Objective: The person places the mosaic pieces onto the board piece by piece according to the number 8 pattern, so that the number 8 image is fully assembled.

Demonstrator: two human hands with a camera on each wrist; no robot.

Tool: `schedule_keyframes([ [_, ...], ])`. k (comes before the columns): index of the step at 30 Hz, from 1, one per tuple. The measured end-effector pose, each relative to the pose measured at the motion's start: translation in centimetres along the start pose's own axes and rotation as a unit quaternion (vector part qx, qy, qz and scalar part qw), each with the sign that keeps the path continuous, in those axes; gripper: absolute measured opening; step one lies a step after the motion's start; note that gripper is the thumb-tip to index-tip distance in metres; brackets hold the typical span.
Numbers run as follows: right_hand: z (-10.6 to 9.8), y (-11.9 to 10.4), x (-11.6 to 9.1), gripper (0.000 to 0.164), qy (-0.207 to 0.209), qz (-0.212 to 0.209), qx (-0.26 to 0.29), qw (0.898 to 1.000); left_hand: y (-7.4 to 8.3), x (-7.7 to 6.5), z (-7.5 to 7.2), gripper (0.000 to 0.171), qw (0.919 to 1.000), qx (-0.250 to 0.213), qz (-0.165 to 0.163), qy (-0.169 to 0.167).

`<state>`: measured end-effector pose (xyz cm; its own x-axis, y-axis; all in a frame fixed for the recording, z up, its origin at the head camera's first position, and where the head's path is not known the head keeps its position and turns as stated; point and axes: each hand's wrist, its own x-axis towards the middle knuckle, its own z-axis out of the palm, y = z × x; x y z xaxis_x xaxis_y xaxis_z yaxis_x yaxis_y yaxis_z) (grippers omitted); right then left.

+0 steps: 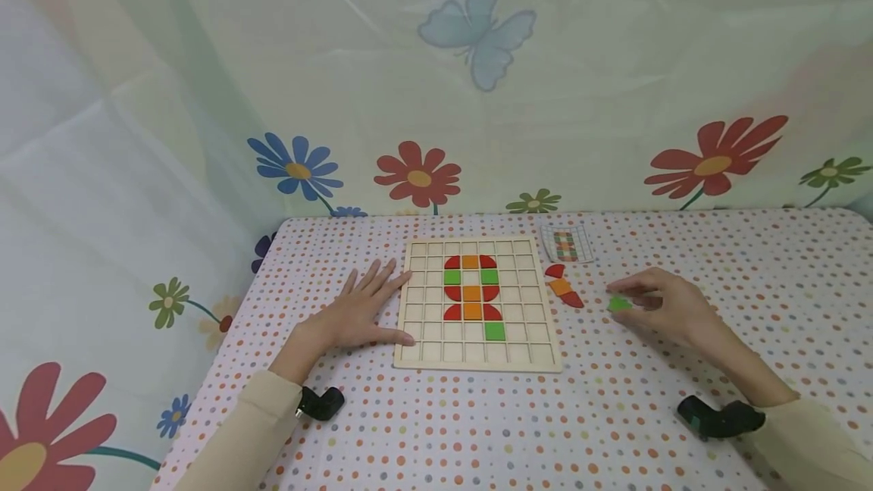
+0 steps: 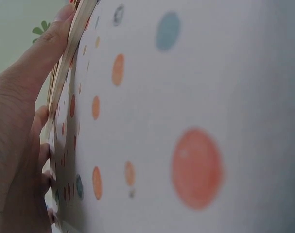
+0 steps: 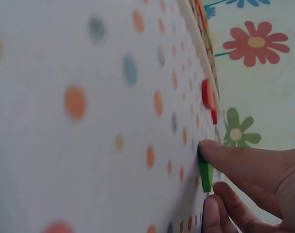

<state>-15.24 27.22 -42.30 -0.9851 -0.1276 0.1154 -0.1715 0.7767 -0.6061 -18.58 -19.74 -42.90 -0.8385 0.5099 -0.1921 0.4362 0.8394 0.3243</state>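
Observation:
A wooden grid board (image 1: pixel 423 354) lies flat on the table with red, orange and green tiles set in its middle columns. The lowest of these is a green square tile (image 1: pixel 495 331). My left hand (image 1: pixel 358 309) rests at the board's left edge, fingers spread, with the thumb on its rim. To the right of the board, my right hand (image 1: pixel 671 309) pinches a green tile (image 1: pixel 619 303) between thumb and fingers, low over the cloth. In the right wrist view the thumb presses on the green tile (image 3: pixel 206 174); part of it is hidden.
Loose pieces lie just right of the board: a red rounded piece (image 1: pixel 555 270), an orange square (image 1: pixel 560 286) and another red piece (image 1: pixel 572 299). A small pattern card (image 1: pixel 583 250) lies by the board's far right corner. Behind the dotted tablecloth (image 1: pixel 436 430) hangs a flowered curtain (image 1: pixel 586 97).

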Motion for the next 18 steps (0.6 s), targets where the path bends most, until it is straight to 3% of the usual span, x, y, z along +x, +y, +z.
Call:
schedule_keyframes([
  [4, -0.15, 0.62, 0.15, 0.038, -0.017, 0.025, -0.018, 0.999, -0.08, 0.01, 0.07, 0.108, 1.0000, 0.001, -0.001, 0.002],
  [18, -0.74, 0.39, 0.52, 0.034, -0.056, 0.027, -0.017, 0.998, 0.10, -0.01, -0.04, 0.109, 1.0000, 0.002, -0.004, 0.000],
])
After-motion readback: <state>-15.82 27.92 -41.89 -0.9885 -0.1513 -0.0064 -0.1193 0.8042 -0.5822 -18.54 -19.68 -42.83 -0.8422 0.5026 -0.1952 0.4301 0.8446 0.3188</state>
